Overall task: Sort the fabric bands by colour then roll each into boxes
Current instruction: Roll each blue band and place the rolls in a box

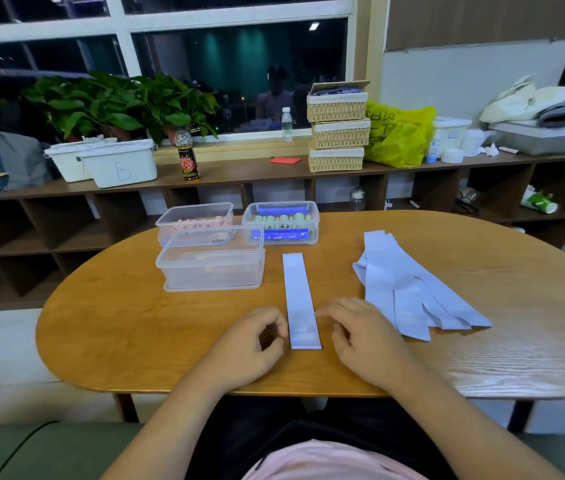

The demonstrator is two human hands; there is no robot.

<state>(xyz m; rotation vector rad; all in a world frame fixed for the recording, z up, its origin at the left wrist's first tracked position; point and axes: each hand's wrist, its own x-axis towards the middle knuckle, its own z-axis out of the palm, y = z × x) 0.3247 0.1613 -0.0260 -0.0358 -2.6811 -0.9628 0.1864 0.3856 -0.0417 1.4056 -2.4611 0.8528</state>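
Wooden table (135,323) — lilac band (296,296) flat between left hand (249,344), right hand (364,341).

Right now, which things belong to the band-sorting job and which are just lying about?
Job: flat lilac band, lilac band pile, front clear box, pink-roll box, blue-green-roll box.
Lying about: wicker baskets, yellow bag, dark bottle, white bins, potted plants.
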